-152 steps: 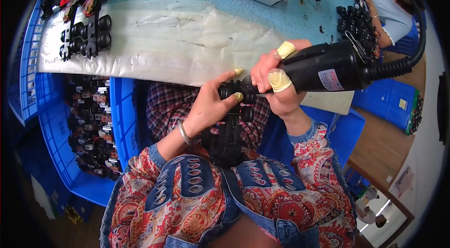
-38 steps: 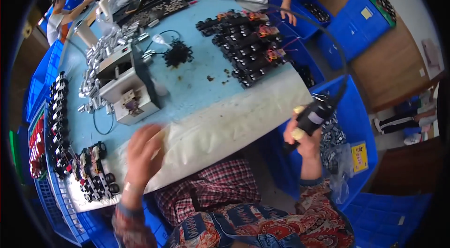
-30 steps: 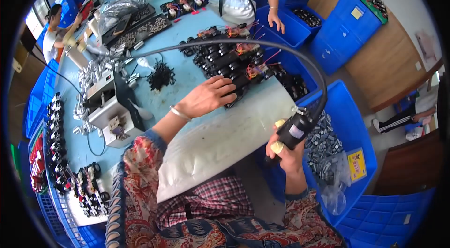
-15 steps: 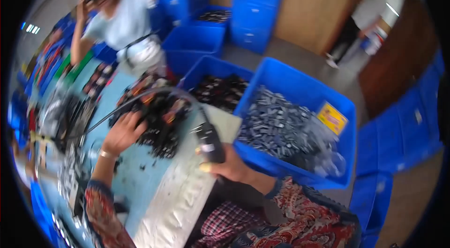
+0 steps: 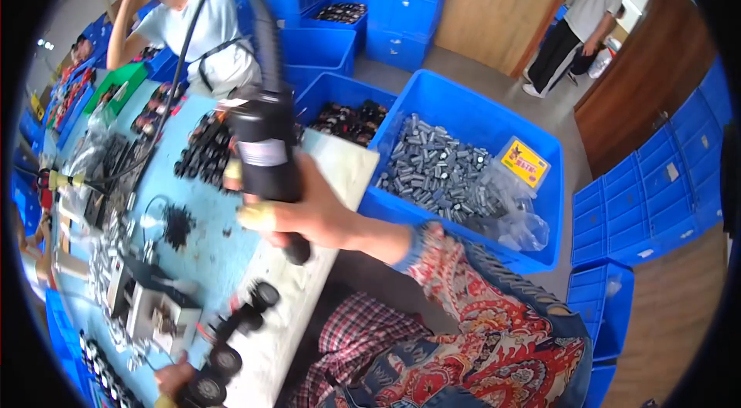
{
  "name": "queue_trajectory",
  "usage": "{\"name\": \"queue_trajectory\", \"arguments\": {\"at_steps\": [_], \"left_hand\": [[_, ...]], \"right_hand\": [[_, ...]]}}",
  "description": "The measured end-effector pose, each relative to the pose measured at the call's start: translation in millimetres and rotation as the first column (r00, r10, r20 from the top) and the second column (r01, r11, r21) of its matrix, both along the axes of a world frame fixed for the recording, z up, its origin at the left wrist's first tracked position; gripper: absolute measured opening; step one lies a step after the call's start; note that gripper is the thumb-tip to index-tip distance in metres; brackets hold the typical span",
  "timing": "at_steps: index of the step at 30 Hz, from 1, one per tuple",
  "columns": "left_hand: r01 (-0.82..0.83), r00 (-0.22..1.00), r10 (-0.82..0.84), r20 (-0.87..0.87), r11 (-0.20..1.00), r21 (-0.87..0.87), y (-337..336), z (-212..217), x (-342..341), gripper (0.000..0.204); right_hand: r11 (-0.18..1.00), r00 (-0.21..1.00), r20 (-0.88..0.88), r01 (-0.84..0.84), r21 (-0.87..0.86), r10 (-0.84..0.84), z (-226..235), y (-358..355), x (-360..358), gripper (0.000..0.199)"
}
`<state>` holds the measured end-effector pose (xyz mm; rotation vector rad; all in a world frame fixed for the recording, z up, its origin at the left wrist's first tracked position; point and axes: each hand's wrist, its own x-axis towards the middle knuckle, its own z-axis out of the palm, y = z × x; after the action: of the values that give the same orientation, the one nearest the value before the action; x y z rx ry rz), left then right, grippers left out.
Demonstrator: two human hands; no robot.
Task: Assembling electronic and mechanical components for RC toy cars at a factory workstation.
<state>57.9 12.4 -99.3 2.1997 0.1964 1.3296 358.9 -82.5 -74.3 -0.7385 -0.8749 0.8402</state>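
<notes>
A: Head view, largest first: a light blue worktable (image 5: 208,253) runs down the left, with a pale padded strip (image 5: 309,284) along its near edge. Right of it stands a big blue bin (image 5: 478,111) filled with grey metal cylinders (image 5: 436,172), a clear plastic bag (image 5: 517,211) slumped in its near corner.

B: And the person's hands?

A: The right hand (image 5: 309,211) is wrapped around a black electric driver (image 5: 266,157), held nearly upright above the table's edge; its black cable (image 5: 208,30) arcs up and over to the left. A yellowish cot covers at least 1 fingertip.

B: The left?

A: The left hand (image 5: 176,381) sits at the bottom edge, gripping a black assembly with round wheel-like ends (image 5: 231,331) that lies on the padded strip. Its fingers are largely hidden under the part.

B: Anything else on the table?

A: A small grey machine (image 5: 154,308) by the left hand, a cluster of black parts (image 5: 202,153) behind the driver, and a little tangle of dark bits (image 5: 177,224).

B: Other people?

A: 1 co-worker in a pale shirt (image 5: 204,22) at the table's far end; another stands in the doorway (image 5: 575,22).
</notes>
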Motion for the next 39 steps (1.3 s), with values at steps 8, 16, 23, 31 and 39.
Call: {"name": "queue_trajectory", "arguments": {"at_steps": [8, 16, 23, 31, 39], "left_hand": [[-0.132, 0.991, 0.081, -0.111, 0.349, -0.928, -23.0, -47.9, -69.7, 0.049], [-0.118, 0.993, 0.037, -0.116, 0.063, -0.991, -103.8, -112.3, -79.9, 0.039], [-0.17, 0.978, 0.148, -0.144, 0.183, -0.968, -120.2, -134.6, -66.3, 0.043], [-0.166, 0.983, 0.102, -0.151, 0.162, -0.973, -120.1, -128.0, -61.6, 0.049], [-0.085, 0.987, 0.149, -0.066, 0.125, -0.989, -116.2, -139.0, -52.1, 0.046]], "right_hand": [[0.935, 0.99, 0.073, -0.135, 0.329, 0.118, 1.2, 129.3, -114.8, 0.021], [0.933, 0.953, 0.176, -0.281, 0.224, 0.245, -17.9, 185.5, -231.6, 0.019], [0.953, 0.957, 0.225, -0.228, 0.199, 0.182, -30.9, 193.5, -218.4, 0.017], [0.959, 0.933, 0.312, -0.237, 0.154, 0.18, -39.6, 202.2, -223.8, 0.016], [0.943, 0.937, 0.118, -0.318, -0.097, 0.328, -41.8, 158.4, -210.1, 0.02]]}}
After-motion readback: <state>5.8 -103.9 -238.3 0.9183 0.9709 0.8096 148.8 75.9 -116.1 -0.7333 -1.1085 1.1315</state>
